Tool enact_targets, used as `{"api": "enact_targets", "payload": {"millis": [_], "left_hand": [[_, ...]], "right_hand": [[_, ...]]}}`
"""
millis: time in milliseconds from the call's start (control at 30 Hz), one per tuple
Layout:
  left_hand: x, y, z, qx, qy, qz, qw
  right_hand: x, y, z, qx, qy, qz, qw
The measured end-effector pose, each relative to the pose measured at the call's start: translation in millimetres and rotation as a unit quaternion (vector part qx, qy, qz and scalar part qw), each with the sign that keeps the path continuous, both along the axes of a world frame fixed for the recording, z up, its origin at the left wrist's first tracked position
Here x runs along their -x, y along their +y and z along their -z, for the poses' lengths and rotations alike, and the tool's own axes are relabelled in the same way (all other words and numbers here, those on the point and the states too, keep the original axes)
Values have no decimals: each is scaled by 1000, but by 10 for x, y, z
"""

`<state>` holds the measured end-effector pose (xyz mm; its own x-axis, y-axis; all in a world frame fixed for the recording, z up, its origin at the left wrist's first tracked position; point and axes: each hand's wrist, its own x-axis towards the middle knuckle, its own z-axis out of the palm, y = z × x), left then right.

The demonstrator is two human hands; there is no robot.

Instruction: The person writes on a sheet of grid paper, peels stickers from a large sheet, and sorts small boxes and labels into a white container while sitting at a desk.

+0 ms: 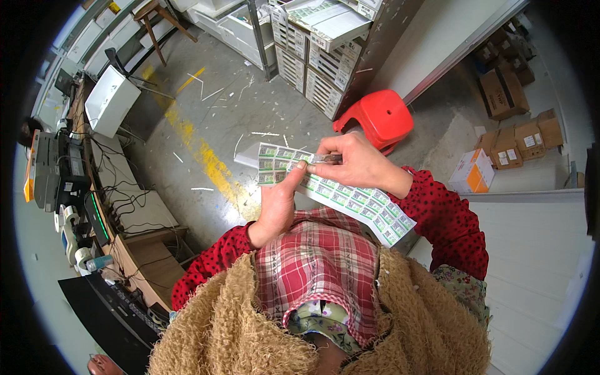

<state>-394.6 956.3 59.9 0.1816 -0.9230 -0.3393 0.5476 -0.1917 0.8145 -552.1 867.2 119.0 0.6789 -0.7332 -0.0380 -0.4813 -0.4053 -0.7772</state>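
The left hand (pixel 278 203) supports a sheet of green-and-white labels (pixel 340 194) held at chest height, its thumb pressed on the upper edge. The right hand (pixel 353 164) is closed around a small dark object (pixel 326 159), too small to identify, at the same edge. The limp sheet could buckle or tear, judging by its unsupported far end hanging over the floor (pixel 206 119).

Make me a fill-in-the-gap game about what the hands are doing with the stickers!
1. Both hands hold a long sheet of green and white ____.
2. The left hand presses its ____ onto the sheet.
3. The right hand pinches the sheet's upper edge; beyond it on the floor stands a ____ plastic stool.
4. The sleeves are red with black ____.

Missing words: stickers; thumb; red; dots
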Motion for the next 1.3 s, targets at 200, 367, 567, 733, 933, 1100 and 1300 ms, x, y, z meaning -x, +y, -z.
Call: {"api": "enact_targets", "payload": {"millis": [200, 367, 567, 733, 933, 1100, 1300], "left_hand": [[57, -51, 44, -14, 28, 1, 1000], [53, -25, -2, -26, 44, -18, 999], [60, -32, 55, 19, 58, -8, 998], [-32, -27, 23, 40, 64, 45, 996], [-287, -47, -219, 67, 41, -46, 996], [-475, -143, -323, 148, -45, 47, 987], [-605, -376, -623, 229, -107, 160, 954]], "right_hand": [[-7, 19, 58, 67, -42, -15, 997], [-62, 74, 100, 150, -68, -33, 986], [-76, 154, 80, 372, -55, -82, 923], [-97, 209, 17, 445, -43, -113, 887], [-60, 150, -61, 342, -62, -71, 935], [-130, -136, -550, 342, -88, -65, 933], [-395, -535, -1094, 263, -29, -237, 935]]}}
